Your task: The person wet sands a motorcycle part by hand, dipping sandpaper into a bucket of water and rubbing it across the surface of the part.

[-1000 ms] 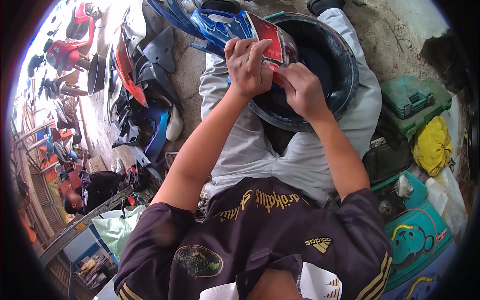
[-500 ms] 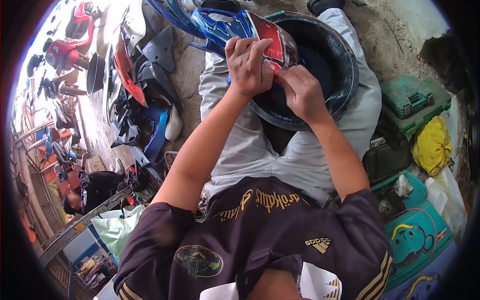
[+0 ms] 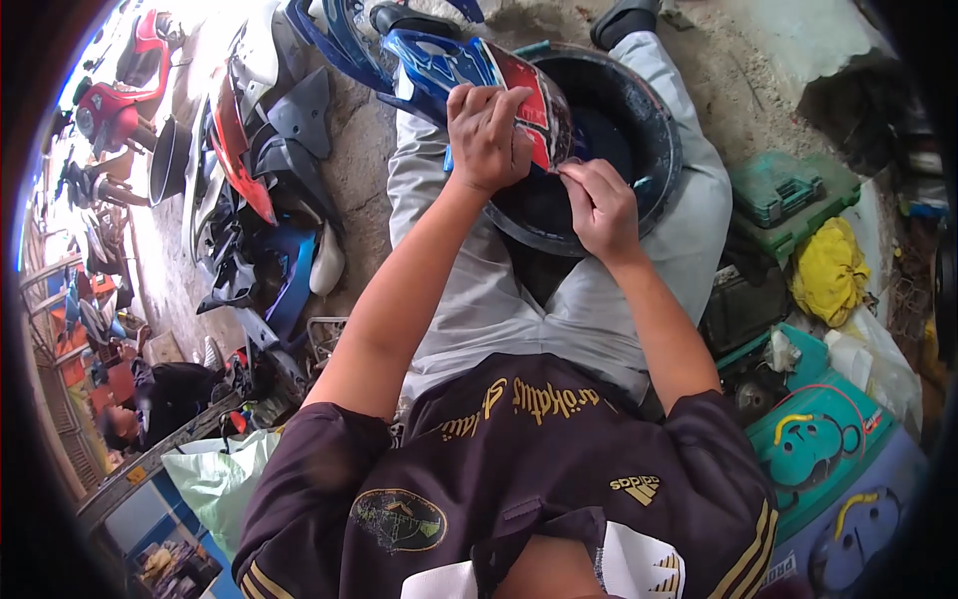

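A blue plastic motorcycle body panel (image 3: 439, 62) lies tilted over the near-left rim of a black tub (image 3: 667, 120), with a red, white and black sticker (image 3: 526, 76) along its right end. My left hand (image 3: 489, 138) is closed around the panel's near edge, fingers bent over the sticker. At the sticker's lower corner my right hand (image 3: 602, 208) pinches with thumb and fingertips; the exact spot of the grip is small. Dark liquid seems to stand in the tub, which sits between my legs.
Motorcycle fairings (image 3: 289, 160) are piled on the floor at left, near a red motorcycle part (image 3: 105, 115). A person (image 3: 170, 399) is at far left. On the right are a green case (image 3: 788, 200), a yellow bag (image 3: 831, 272) and a teal toolbox (image 3: 818, 439).
My right hand has shifted away from my left, toward the lower right, and more of the sticker's lower corner shows. My left hand keeps its hold. The whole view has slid slightly left.
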